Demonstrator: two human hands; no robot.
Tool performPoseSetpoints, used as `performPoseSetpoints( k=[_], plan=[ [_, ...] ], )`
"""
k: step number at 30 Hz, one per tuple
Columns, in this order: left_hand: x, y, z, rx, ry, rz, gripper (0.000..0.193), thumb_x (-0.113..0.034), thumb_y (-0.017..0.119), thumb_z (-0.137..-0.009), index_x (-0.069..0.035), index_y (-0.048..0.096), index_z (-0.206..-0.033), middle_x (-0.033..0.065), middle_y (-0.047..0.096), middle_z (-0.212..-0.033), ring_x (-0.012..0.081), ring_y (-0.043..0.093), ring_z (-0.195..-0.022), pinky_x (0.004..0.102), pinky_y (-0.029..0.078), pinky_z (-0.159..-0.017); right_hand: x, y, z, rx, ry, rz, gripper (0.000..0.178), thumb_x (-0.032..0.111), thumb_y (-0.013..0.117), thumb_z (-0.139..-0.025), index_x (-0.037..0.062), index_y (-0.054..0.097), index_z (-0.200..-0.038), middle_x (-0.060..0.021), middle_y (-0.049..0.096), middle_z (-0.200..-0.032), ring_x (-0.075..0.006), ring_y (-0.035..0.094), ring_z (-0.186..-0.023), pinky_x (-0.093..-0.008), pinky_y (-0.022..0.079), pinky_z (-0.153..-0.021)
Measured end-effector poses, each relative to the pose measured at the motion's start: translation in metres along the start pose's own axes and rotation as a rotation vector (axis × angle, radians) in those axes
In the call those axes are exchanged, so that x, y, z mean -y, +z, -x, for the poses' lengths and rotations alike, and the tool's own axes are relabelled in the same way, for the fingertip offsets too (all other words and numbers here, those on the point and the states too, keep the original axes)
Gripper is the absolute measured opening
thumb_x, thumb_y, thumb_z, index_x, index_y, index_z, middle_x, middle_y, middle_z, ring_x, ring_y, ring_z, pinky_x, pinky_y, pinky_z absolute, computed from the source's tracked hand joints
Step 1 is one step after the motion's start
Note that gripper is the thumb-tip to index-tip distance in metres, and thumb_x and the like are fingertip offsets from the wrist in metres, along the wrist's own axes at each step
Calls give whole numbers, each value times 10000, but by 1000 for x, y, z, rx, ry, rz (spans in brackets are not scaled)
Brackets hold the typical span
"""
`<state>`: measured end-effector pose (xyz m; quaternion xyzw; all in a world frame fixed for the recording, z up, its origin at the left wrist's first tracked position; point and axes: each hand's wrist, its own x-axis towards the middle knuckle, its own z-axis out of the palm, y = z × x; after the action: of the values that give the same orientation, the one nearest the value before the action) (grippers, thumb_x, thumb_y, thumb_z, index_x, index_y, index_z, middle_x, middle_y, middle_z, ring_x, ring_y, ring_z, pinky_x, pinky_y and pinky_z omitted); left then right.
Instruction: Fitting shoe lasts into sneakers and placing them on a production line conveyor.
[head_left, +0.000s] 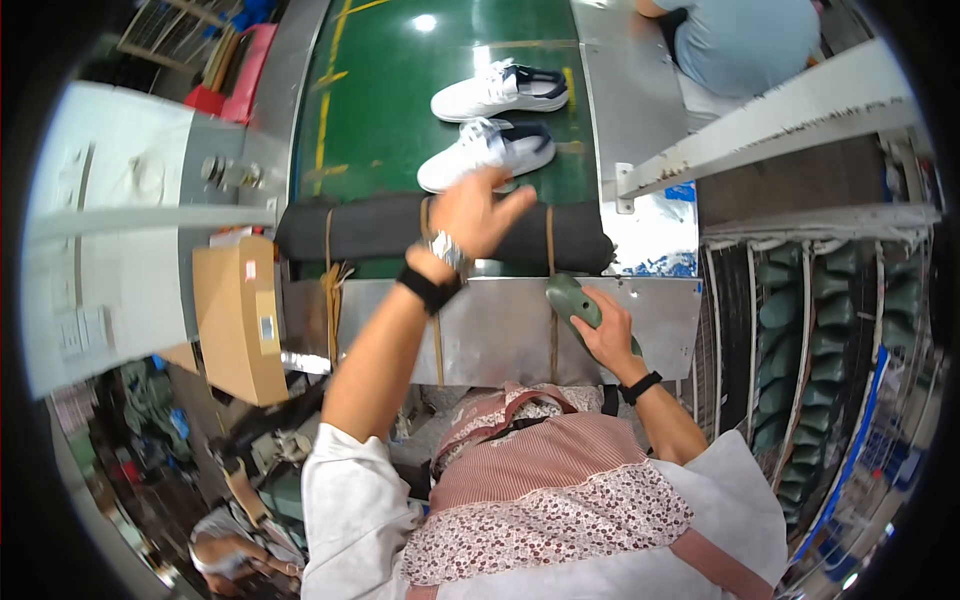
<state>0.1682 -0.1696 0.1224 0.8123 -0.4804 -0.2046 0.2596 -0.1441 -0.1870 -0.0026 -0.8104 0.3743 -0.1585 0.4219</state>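
Observation:
My right hand (610,332) is wrapped round a dark green shoe last (570,297), held over the metal ledge on the right. Beyond the black roll, my left hand (472,213) reaches toward a white lace-up shoe (450,165) with a dark lining. Its thumb is spread away from the fingers, which look slightly blurred. Whether the fingertips touch that shoe I cannot tell. A matching white shoe (480,98) lies just behind it, toe to the left like the first. Both shoes rest on a green conveyor belt (385,110).
A black roll (375,228) bound with straps crosses the belt's near end, before a metal ledge (490,325). At left stands a cardboard box (228,320). Green lasts (830,345) fill a rack at right, below a white metal bar (760,130). Another person (745,45) sits at far right.

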Motion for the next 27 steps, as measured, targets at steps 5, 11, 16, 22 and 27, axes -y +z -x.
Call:
performPoseSetpoints(
  k=[5, 11, 16, 22, 27],
  plan=[
    [100, 67, 193, 389, -917, 1182, 825, -730, 514, -944, 1, 611, -1314, 191, 707, -1180, 332, 715, -1048, 537, 588, -790, 100, -1, -11, 366, -451, -115, 509, -6, 755, -739, -2, 668, -1241, -199, 673, -1297, -379, 635, -1228, -451, 507, -1051],
    [114, 88, 346, 228, -675, 1992, 865, -691, 469, -985, 15, 427, -1483, 175, 641, -1316, 307, 696, -1129, 484, 619, -854, 201, 64, -1, 1035, -1081, -50, 656, -94, 681, -619, 29, 669, -1263, -130, 635, -1385, -335, 565, -1326, -497, 439, -1111],
    [125, 85, 476, -184, -453, 1931, 698, -346, 586, -1016, -18, 323, -1573, 176, 503, -1501, 257, 578, -1316, 400, 483, -1105, 292, 138, 45, 1447, -1222, -39, 671, -51, 726, -687, 41, 618, -1343, -135, 601, -1419, -320, 546, -1348, -483, 439, -1112],
    [157, 91, 628, -445, -747, 1997, 799, -211, 738, -906, 19, 329, -1553, 189, 501, -1499, 281, 582, -1304, 419, 478, -1100, 366, 277, 118, 1663, 183, -489, 687, 454, 558, -1032, 30, 377, -1541, -170, 552, -1467, -249, 547, -1327, -450, 459, -1096],
    [160, 94, 708, -636, -817, 1871, 888, -210, 787, -825, 42, 335, -1547, 202, 525, -1457, 324, 564, -1301, 444, 479, -1078, 389, 364, 210, 1808, 666, -586, 492, 458, 629, -998, 56, 652, -1281, -66, 726, -1147, -174, 697, -963, -353, 575, -870]
  ],
)
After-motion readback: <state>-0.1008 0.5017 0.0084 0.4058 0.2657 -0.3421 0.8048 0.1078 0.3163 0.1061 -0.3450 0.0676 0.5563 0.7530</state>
